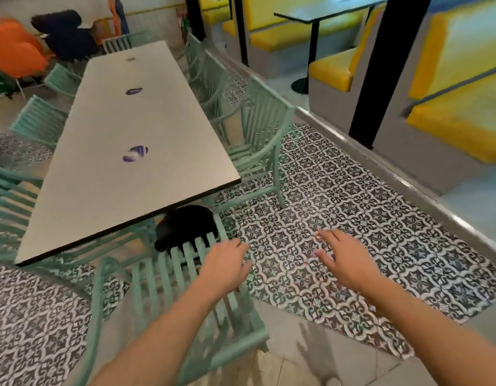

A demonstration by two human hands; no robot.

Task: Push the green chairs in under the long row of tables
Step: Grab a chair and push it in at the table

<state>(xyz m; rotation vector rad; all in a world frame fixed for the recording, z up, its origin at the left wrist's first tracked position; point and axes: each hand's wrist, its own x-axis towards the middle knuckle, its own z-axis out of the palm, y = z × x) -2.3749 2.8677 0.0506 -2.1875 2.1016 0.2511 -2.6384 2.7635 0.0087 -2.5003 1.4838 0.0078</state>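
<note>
A long row of white-topped tables (124, 151) runs away from me. At its near end stands a green slatted chair (169, 277), its seat partly under the table edge. My left hand (227, 263) hovers over that chair's slats, fingers relaxed and holding nothing. My right hand (338, 260) is spread open above the patterned floor, to the right of the chair. Another green chair (258, 140) stands on the right side of the tables, pulled slightly out. More green chairs (38, 121) line the left side.
Black table base (185, 227) sits under the near end. Yellow booth seats (333, 68) and a black pillar (380, 68) stand beyond a raised curb (380, 168) on the right. Orange and dark blue chairs (15, 51) are at the far left. Patterned tile floor (352, 201) lies open to the right.
</note>
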